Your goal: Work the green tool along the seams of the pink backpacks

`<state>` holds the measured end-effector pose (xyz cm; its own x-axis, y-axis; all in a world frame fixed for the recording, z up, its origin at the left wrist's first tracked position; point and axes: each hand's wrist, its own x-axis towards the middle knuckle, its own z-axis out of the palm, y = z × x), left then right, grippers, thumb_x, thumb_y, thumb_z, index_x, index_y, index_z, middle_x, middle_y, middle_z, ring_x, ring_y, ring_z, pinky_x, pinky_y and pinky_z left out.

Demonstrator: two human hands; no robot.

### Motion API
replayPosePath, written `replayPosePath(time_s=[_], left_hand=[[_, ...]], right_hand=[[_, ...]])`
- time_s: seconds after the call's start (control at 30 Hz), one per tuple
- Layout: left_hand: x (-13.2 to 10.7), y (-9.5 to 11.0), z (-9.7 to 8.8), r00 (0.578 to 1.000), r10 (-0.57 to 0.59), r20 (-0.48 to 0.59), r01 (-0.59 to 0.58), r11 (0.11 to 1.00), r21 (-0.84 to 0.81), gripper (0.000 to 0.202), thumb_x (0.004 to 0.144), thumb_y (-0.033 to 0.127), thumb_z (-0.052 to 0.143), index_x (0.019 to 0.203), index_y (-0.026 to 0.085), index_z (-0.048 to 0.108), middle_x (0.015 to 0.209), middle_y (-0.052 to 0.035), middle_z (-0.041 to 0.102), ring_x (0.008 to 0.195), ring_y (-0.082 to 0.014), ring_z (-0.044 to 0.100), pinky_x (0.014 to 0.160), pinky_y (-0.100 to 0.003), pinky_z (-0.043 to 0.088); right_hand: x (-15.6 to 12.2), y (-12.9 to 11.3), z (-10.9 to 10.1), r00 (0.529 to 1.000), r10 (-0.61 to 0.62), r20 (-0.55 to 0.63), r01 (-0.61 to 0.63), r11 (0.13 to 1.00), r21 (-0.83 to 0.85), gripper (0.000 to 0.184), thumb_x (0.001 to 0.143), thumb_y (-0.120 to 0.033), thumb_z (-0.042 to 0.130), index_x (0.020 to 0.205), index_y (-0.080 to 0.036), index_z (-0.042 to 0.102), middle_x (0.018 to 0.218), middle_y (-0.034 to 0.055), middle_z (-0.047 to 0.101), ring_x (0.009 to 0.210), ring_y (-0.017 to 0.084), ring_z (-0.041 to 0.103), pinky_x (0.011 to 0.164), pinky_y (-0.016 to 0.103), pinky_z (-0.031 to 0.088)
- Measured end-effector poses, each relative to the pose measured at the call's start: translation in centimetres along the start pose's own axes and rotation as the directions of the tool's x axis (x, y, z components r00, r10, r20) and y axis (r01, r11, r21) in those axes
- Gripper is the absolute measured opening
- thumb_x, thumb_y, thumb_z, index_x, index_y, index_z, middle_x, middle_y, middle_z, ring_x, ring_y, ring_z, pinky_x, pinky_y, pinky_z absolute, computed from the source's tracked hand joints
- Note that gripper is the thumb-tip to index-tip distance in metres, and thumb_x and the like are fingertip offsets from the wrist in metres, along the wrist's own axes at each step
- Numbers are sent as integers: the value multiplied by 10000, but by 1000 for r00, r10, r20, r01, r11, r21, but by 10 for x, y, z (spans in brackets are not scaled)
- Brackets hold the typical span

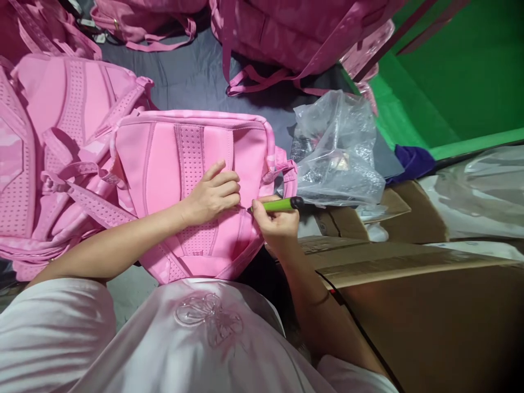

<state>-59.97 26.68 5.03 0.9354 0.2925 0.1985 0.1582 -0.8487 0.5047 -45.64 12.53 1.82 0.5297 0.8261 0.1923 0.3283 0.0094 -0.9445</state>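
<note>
A pink backpack point(249, 147) lies in front of me, its padded back panel facing up. My left hand point(213, 195) rests across the panel with bent fingers gripping the fabric beside a seam; its thumb is hidden. Just right of those fingertips, my right hand point(279, 221) is closed around a green-handled tool point(279, 205) with a black end. The tool's thin dark tip points left and meets the fabric near the seam. What kind of tip it is cannot be made out.
More pink backpacks point(36, 93) lie at the left, and another backpack point(295, 38) stands at the back. A clear plastic bag point(339, 147) sits to the right. Cardboard boxes point(429, 305) flank my right arm, with a green bin point(454, 93) behind them.
</note>
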Motion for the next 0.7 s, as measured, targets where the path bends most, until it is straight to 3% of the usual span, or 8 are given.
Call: replayPosePath(time_s=[0.17, 0.4, 0.57, 0.7], left_hand=[[0, -3, 1, 999, 16, 52, -21, 994, 107, 328, 992, 444, 421, 827, 284, 655, 975, -8, 655, 1205, -194, 582, 1296, -546, 174], [0, -6, 3, 999, -31, 41, 30, 999, 23, 287, 947, 483, 502, 809, 288, 660, 964, 9, 663, 1210, -197, 596, 1306, -542, 144], [1, -6, 1, 993, -41, 108, 34, 997, 66, 338, 973, 497, 440, 850, 277, 665, 1009, -3, 675, 1268, -216, 571, 1302, -553, 109], [4, -11, 5, 995, -19, 97, 14, 999, 47, 335, 989, 481, 434, 877, 279, 677, 1019, -9, 677, 1286, -207, 551, 1305, -524, 119]], right_hand=[[-2, 3, 0, 999, 45, 4, -45, 999, 16, 184, 878, -337, 657, 778, -183, 653, 533, -39, 535, 429, 98, 454, 425, 255, 352], [-5, 2, -1, 997, 81, -1, -81, 997, 17, 176, 873, -354, 656, 819, -188, 672, 529, -39, 535, 440, 109, 469, 427, 256, 372], [-4, 5, -1, 996, 88, 20, -87, 995, -41, 175, 866, -349, 666, 792, -190, 666, 533, -35, 545, 440, 107, 469, 425, 254, 371], [-4, 6, -5, 995, 95, 30, -92, 994, -64, 225, 898, -426, 626, 857, -211, 677, 585, -1, 611, 492, 160, 566, 494, 306, 482]])
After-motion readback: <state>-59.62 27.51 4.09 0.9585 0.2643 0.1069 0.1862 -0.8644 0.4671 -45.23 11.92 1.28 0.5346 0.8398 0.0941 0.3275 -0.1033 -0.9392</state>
